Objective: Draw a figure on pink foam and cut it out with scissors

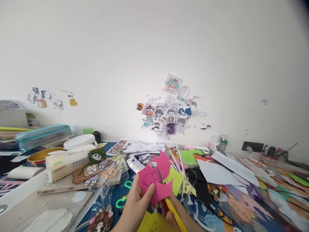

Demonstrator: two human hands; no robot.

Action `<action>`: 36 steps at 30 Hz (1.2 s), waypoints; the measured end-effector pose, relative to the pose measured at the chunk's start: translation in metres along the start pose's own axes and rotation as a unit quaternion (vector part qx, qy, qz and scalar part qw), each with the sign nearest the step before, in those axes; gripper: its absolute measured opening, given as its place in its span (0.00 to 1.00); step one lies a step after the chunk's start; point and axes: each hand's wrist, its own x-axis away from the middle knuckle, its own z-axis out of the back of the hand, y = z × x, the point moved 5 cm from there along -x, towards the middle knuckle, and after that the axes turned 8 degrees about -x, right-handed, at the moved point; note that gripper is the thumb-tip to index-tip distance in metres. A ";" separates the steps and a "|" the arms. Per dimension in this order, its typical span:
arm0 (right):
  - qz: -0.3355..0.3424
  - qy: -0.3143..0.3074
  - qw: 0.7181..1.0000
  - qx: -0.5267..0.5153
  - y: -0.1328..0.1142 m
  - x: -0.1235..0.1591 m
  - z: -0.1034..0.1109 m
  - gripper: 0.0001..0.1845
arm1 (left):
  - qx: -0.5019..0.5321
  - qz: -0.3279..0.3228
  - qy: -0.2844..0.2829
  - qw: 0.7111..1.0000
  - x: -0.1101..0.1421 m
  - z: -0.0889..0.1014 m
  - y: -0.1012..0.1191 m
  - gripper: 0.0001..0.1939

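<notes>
A piece of bright pink paper [149, 178] with a line drawing on it is held up over the table in my left hand [140, 199], thumb in front and fingers behind. Its upper edge is cut into a curve, and a notch opens on the right side. My right hand [172, 214], partly hidden below the paper, grips yellow-handled scissors [174, 213]. Their blade lies in the slit of the pink paper. Below both hands is a yellow sheet [154, 223] with a faint drawing. Green-handled scissors [121, 201] lie left of my left wrist.
Paper scraps, a green sheet [190, 157] and white sheets [214, 172] crowd the right side. Leftward stand a tissue pack [67, 161], a white-lidded tub [79, 141] and a teal pencil case [43, 137]. Bottles [214, 143] stand by the wall.
</notes>
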 end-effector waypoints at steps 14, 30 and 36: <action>0.058 -0.012 0.998 -0.023 -0.007 -0.007 -0.004 0.36 | -0.016 0.004 -0.004 1.000 0.002 0.004 0.005 0.24; 0.025 -0.009 0.999 -0.027 -0.009 -0.004 -0.002 0.34 | -0.011 0.032 -0.034 0.999 0.001 0.001 -0.004 0.29; 0.049 -0.011 0.998 -0.041 -0.021 -0.007 -0.007 0.32 | -0.008 0.034 -0.040 0.999 0.000 0.000 -0.004 0.30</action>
